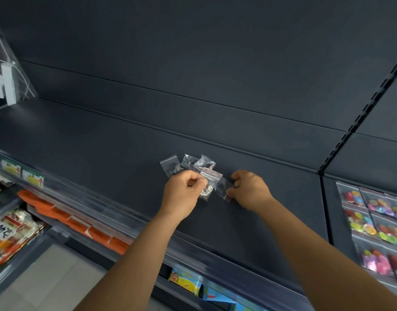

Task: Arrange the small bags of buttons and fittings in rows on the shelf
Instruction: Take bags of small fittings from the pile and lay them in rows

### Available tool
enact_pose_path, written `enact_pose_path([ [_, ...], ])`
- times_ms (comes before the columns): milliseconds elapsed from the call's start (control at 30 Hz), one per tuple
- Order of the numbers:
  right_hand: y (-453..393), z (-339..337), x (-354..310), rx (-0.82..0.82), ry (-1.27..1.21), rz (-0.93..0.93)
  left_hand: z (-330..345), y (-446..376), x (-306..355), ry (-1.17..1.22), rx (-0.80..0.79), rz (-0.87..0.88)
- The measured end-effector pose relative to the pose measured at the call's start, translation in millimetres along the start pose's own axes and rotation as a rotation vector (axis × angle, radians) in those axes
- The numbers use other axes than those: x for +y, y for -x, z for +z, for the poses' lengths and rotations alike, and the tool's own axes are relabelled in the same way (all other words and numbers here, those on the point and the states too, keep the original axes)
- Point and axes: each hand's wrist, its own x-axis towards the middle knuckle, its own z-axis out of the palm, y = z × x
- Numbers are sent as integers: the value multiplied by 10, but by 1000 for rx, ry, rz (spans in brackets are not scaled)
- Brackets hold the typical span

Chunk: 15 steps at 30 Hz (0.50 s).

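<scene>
A dark grey shelf [103, 140] carries three small clear bags of fittings side by side: one on the left [169, 164], one in the middle [188, 162], one on the right [205, 163]. Just in front of them my left hand [184, 194] pinches a clear bag with a red zip strip [209, 182]. To its right my right hand [249, 189] pinches another small clear bag [223, 187] that lies low over the shelf. The two held bags are close together, nearly touching.
Clear packs of coloured buttons [372, 225] fill the neighbouring shelf at the right, past a slotted upright [359, 122]. Orange packets [80, 223] and snack bags [11, 234] sit on lower shelves at the left. A white fixture [6, 86] stands at the far left.
</scene>
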Motion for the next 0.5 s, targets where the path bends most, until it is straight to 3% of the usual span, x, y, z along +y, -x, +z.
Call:
enact_pose_path([
  [133, -1, -59, -53, -37, -10, 40, 6, -20, -1, -13, -24, 10],
  [233, 1, -75, -95, -86, 130, 28, 14, -33, 4, -22, -39, 17],
  [333, 8, -34, -82, -22, 234, -49, 24, -34, 28, -52, -46, 38],
  [500, 139, -94, 58, 213, -244, -91, 52, -35, 160, -66, -72, 86],
])
